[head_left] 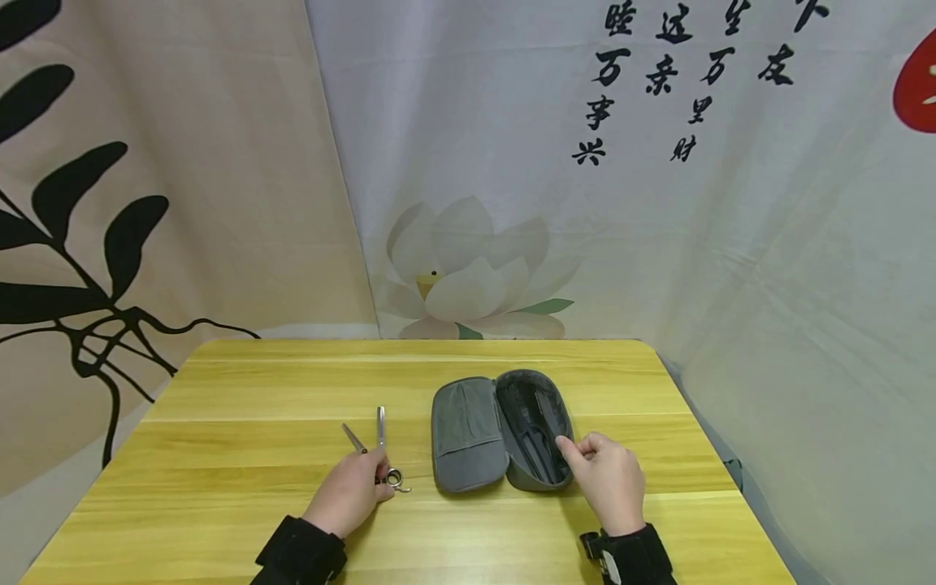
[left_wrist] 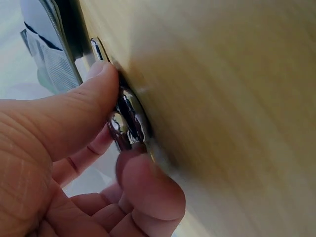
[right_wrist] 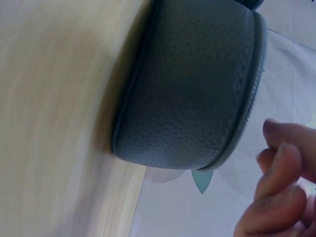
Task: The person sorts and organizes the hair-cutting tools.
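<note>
My left hand [head_left: 351, 490] pinches a pair of metal scissors [head_left: 381, 426] by the finger rings, low over the table. The blades are spread apart and point away from me. In the left wrist view, thumb and fingertips press on the shiny handles [left_wrist: 129, 111]. A grey zip case [head_left: 468, 467] lies unzipped to the right, its pocketed lid folded out to the left. Dark tools [head_left: 537, 435] lie inside its deep half. Beside that half's right rim is my right hand [head_left: 608, 479], fingers loosely bent and holding nothing; the right wrist view shows them apart from the case wall [right_wrist: 182, 89].
The wooden table [head_left: 241, 390] extends around the case and both hands. Behind it hangs a pale cloth backdrop [head_left: 468, 162] with a printed flower and dark writing. Cloth also hangs along the table's right side.
</note>
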A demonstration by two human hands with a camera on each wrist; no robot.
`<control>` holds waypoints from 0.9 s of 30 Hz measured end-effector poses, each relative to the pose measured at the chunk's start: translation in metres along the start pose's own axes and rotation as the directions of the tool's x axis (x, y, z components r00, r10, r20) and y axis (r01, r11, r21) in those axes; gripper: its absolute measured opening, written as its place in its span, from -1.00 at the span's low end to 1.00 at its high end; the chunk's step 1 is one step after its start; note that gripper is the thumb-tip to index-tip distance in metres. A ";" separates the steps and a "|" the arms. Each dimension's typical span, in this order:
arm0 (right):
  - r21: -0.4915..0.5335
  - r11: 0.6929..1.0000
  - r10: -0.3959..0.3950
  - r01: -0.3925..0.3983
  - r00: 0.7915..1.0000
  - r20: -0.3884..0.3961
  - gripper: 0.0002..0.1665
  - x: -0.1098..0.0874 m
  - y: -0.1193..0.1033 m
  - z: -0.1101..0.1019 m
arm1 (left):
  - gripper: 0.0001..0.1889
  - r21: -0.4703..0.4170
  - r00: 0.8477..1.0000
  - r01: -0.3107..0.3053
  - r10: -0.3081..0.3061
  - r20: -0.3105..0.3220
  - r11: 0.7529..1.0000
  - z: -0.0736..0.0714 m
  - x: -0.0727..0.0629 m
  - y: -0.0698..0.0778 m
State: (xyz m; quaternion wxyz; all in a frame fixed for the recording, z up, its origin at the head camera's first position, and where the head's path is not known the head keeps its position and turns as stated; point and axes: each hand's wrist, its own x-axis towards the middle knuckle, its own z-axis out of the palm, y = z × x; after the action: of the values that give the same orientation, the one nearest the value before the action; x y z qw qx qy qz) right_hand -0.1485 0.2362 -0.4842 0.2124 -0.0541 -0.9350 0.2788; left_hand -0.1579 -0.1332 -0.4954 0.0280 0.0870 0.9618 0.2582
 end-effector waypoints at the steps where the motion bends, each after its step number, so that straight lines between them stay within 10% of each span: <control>1: 0.002 1.000 0.001 -0.001 1.000 0.004 -0.61 0.000 0.000 0.000 | -0.63 -0.012 1.000 0.003 -0.003 0.001 1.000 0.000 0.000 0.000; 27: 0.010 1.000 0.002 -0.002 1.000 0.025 -0.63 0.000 -0.002 0.000 | -0.68 -0.111 0.999 0.046 -0.045 0.012 0.993 -0.004 -0.005 -0.009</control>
State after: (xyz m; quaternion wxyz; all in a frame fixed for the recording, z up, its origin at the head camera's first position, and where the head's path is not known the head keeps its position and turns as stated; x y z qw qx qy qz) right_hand -0.1485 0.2345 -0.4835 0.2005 -0.0507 -0.9362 0.2843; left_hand -0.1546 -0.1436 -0.4960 0.0432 0.0644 0.9476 0.3101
